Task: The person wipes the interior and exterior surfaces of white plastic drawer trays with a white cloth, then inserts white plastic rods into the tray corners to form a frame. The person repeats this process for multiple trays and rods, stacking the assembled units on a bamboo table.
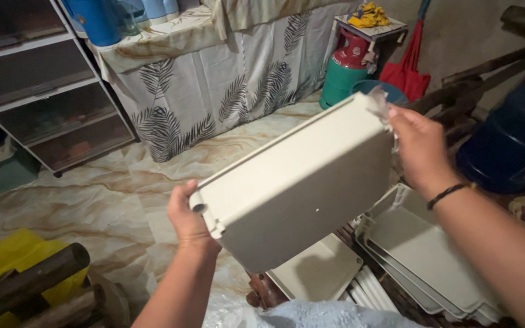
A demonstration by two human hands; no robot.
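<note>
A large pale grey plastic panel (299, 182), flat and rectangular, is held tilted in the air above the marbled floor (92, 200), over a stack of similar grey trays (420, 255) at lower right. The left hand (186, 218) is clenched around the panel's lower left corner, beside a small round peg; the right hand (417, 146) presses a crumpled white cloth (381, 106) against the upper right corner (its fingers are closed on the cloth and the edge together). With only two corners gripped, the panel could likely slip or twist free and drop onto the trays beneath.
</note>
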